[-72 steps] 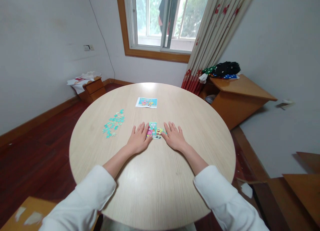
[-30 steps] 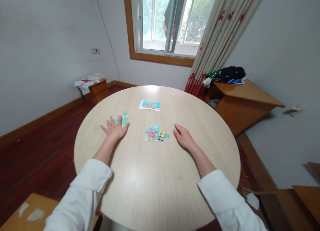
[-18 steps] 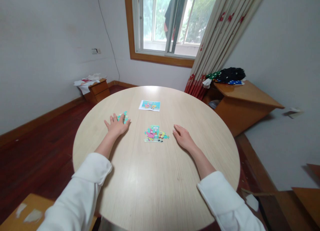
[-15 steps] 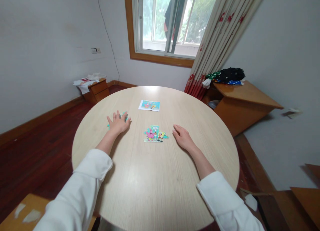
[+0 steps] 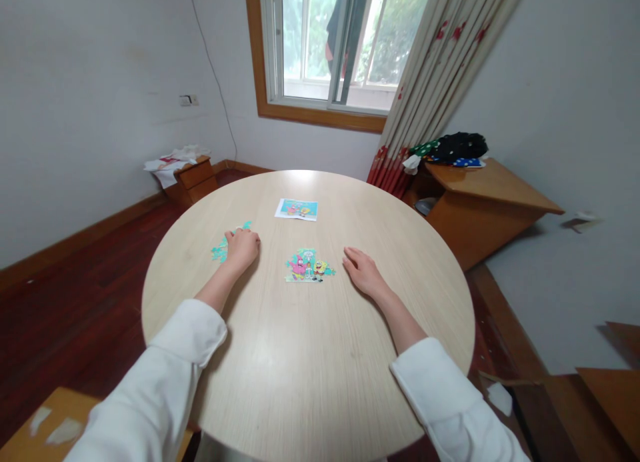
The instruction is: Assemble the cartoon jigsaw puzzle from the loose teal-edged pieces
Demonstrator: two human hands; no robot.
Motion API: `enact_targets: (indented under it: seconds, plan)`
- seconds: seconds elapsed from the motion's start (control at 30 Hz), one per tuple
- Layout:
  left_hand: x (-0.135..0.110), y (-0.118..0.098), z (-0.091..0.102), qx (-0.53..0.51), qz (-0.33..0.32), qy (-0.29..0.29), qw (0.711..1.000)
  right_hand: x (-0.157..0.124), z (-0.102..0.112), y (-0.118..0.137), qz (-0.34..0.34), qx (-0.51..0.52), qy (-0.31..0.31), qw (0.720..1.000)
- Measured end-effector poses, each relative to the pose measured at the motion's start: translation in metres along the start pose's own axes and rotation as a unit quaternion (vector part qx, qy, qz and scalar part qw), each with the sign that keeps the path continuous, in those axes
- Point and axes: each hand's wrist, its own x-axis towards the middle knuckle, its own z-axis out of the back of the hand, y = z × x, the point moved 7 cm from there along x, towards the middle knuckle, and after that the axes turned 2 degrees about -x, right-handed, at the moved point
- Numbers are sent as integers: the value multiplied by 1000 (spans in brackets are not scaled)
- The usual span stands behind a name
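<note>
On the left of the round table, my left hand (image 5: 243,247) is closed, its fingers curled down at the right side of a pile of loose turquoise jigsaw pieces (image 5: 219,252). Its fingertips are hidden, so whatever they may pinch cannot be made out. A partly joined jigsaw puzzle (image 5: 307,267) with a pink starfish figure and a yellow square figure lies flat at the middle. My right hand (image 5: 364,273) rests on the tabletop to the right of that puzzle, not touching it, fingers stretched out and holding nothing.
A printed picture sheet (image 5: 297,209) with the same figures lies beyond the puzzle on the pale wooden table (image 5: 280,355). Cloths (image 5: 457,149) lie on a tilted wooden cabinet (image 5: 493,202) at the right. A small drawer unit (image 5: 194,177) stands at the far left.
My left hand was spread flat over the loose jigsaw pieces; now its fingers are curled in and more of the pile shows. My right hand has stayed in place.
</note>
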Motion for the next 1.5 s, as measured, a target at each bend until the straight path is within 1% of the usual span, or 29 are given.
enact_targets:
  seconds: [0.17, 0.37, 0.53, 0.7, 0.77, 0.87, 0.9, 0.93, 0.97, 1.0, 1.03, 1.07, 1.1, 1.13, 1.2, 1.27, 1.5]
  plan:
    - [2, -2, 0, 0, -20, 6, 1000, 0, 0, 2, -6, -6, 9, 1000]
    - [6, 4, -3, -10, 22, 32, 999, 1, 1, 3, 1, -11, 11, 1000]
    - [12, 4, -5, -45, 33, 33, 998, 0, 0, 1, -5, -11, 7, 1000]
    - [15, 6, -2, -138, 38, 14, 990, 0, 0, 2, -2, -8, 6, 1000]
    - [14, 5, 2, -196, 34, -4, 980, 0, 0, 2, -2, -7, 7, 1000]
    - [12, -1, 8, -283, 30, -31, 958, 0, 1, 3, -3, -11, 9, 1000]
    - [10, -4, 10, -320, 30, -38, 946, 0, 1, 3, -4, -13, 9, 1000]
    - [9, -7, 11, -369, 33, -43, 928, 0, 0, 4, -3, -14, 9, 1000]
    - [7, -10, 12, -437, 37, -50, 897, 0, 0, 4, -2, -16, 9, 1000]
    - [4, -12, 12, -537, 46, -55, 840, 0, 0, 4, -1, -17, 8, 1000]
    - [2, -15, 11, -627, 56, -56, 775, 0, 0, 4, -1, -17, 7, 1000]
    - [0, -19, 9, -692, 64, -54, 717, 0, 0, 3, -1, -16, 5, 1000]
    - [-3, -22, 8, -734, 71, -48, 674, 0, 0, 3, 0, -15, 4, 1000]
    - [-5, -26, 7, -757, 72, -41, 648, 0, 0, 2, 1, -13, 3, 1000]
    - [-9, -32, 5, -782, 69, -29, 618, 0, 0, 1, 3, -13, 2, 1000]
    - [-13, -37, 2, -795, 65, -24, 602, 0, -1, 1, 5, -16, 3, 1000]
    - [-24, -50, -23, -807, 91, 3, 583, 0, 0, 3, -2, -30, 10, 999]
